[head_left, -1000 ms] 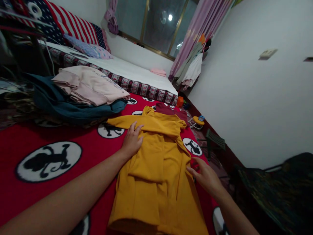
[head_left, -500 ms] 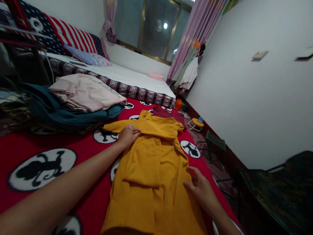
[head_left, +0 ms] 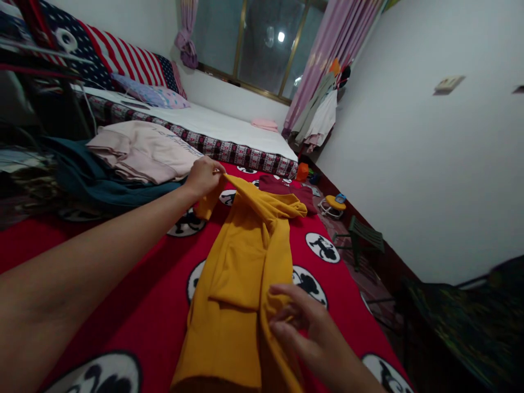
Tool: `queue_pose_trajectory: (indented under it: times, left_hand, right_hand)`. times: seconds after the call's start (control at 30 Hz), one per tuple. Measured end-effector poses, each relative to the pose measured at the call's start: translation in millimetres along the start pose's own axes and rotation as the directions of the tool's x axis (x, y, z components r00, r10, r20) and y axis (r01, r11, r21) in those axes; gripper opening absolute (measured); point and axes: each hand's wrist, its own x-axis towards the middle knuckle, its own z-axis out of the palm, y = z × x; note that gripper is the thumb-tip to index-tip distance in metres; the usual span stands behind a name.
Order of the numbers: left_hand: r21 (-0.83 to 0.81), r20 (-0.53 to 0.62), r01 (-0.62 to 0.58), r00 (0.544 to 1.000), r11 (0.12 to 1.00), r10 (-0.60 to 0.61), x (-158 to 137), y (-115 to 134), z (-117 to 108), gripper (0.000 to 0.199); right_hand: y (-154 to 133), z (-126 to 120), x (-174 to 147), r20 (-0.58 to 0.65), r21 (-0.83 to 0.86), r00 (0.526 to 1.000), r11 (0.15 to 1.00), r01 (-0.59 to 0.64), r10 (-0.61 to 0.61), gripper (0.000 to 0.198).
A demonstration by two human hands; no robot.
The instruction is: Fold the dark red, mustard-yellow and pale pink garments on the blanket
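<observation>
A mustard-yellow long-sleeved top (head_left: 241, 262) lies lengthwise in front of me, its right side turned inward over the body. My left hand (head_left: 206, 176) pinches the cloth near the upper left and holds it raised off the blanket, with a sleeve end hanging below. My right hand (head_left: 301, 322) has its fingers curled on the folded right edge, lower down. Beneath the top is a red blanket (head_left: 155, 284) with black-and-white round figures. A folded maroon garment (head_left: 282, 188) lies just beyond the collar.
A pale pink folded garment (head_left: 143, 150) rests on dark teal clothing (head_left: 94, 180) at the left. Behind stands a white-topped bed (head_left: 229, 123) with a patterned side. Along the right are a yellow-seated stool (head_left: 334, 203), a green stool (head_left: 366, 234) and a dark camouflage-patterned chair (head_left: 470, 316).
My left hand has lifted the cloth up and away from me. My right hand has moved left, bringing the top's right side inward and uncovering blanket there.
</observation>
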Motion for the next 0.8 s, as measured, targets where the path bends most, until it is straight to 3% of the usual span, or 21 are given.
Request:
queue_pose_trajectory:
  times: [0.1,0.2,0.3,0.37,0.47,0.6,0.7,0.8]
  left_hand:
    - [0.096,0.018,-0.099,0.995,0.990,0.098,-22,-7,9,0.031]
    - [0.071,0.094,-0.217,0.973,0.974,0.210,-57,8,31,0.029]
    - [-0.023,0.200,-0.318,0.927,0.948,0.317,-90,30,59,0.023]
    - [-0.087,0.251,-0.338,0.903,0.937,0.349,-106,38,76,0.021]
    - [-0.167,0.269,-0.290,0.906,0.942,0.327,-119,37,93,0.021]
    - [-0.223,0.259,-0.227,0.924,0.948,0.282,-122,31,99,0.019]
    - [-0.255,0.252,-0.200,0.931,0.946,0.265,-121,28,99,0.025]
    - [-0.242,0.190,-0.189,0.953,0.952,0.238,-120,25,103,0.037]
  right_hand:
    - [6,18,0,0.222,0.000,0.974,0.999,0.040,-0.039,0.050]
    - [10,21,11,0.261,-0.002,0.962,0.996,0.085,-0.082,0.041]
    - [10,11,34,0.248,0.020,0.968,0.999,0.036,-0.040,0.031]
    - [15,-4,56,0.161,0.008,0.986,0.999,-0.033,0.031,0.026]
    - [32,-42,92,-0.132,-0.078,0.991,0.996,-0.035,0.024,0.029]
    - [56,-105,140,-0.442,-0.346,0.882,0.938,0.000,-0.163,0.029]
    - [67,-143,169,-0.466,-0.581,0.810,0.814,0.023,-0.355,0.044]
    - [72,-164,192,-0.366,-0.798,0.810,0.602,-0.020,-0.458,0.068]
